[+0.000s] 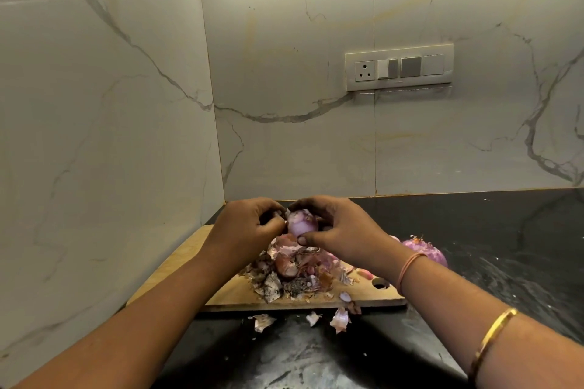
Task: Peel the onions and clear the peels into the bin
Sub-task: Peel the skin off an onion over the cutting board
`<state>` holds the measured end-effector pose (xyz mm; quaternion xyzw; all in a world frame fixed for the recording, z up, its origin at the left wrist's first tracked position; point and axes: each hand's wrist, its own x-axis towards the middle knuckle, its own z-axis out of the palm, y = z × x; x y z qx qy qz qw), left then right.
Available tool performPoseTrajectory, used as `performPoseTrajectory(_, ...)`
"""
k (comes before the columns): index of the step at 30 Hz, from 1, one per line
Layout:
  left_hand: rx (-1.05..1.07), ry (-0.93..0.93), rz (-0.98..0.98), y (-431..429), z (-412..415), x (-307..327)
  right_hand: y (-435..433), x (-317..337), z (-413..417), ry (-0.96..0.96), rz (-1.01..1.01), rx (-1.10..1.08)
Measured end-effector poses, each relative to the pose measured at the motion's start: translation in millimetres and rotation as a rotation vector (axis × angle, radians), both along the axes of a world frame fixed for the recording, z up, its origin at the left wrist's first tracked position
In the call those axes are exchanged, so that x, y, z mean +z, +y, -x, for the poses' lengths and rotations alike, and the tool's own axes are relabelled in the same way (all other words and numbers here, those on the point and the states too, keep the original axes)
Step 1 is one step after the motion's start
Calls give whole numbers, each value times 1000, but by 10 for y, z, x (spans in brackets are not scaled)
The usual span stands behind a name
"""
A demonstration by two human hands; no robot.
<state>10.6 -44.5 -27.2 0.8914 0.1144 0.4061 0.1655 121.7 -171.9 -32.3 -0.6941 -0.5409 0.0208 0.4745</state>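
While the right grip [341, 230] clasps the onion [301, 224], pointed end tilted toward the left grip [249, 224], that grip pinches it there, best placed to strip it.

Head-worn view, forward-down, near the countertop [474, 224]

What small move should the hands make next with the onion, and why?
Probably the left hand should pull off the skin flap it seems to pinch, while the right hand holds the onion. Patchy skin shows on its top, and the peel pile on the cutting board lies right below.
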Motion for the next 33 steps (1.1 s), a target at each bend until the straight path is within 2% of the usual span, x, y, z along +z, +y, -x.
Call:
performPoseTrajectory(3,-1,34,47,15,-18,-29,17,-24,-19,78,-26,23)
performPoseTrajectory(8,-26,24,112,1,-20,-29,11,-37,-38,60,-45,-43)
performPoseTrajectory(12,-108,-2,178,-71,-21,-38,-1,-35,-33,76,-57,-16)
performPoseTrajectory(17,-127,-2,222,-55,-29,-41,25,-64,4,-34,-56,-43)
performPoseTrajectory(21,-143,-6,269,-27,-37,-44,10,-51,13,-37,-54,-56)
performPoseTrajectory(23,-132,7,223,-36,-38,-41,1,-35,21,-38,-39,-56)
performPoseTrajectory(29,-22,36,-77,-77,-15,-19,-5,-14,71,-20,-10,-45)
performPoseTrajectory(33,-10,-35,-37,-37,-5,5,-2,14,92,57,-20,3)
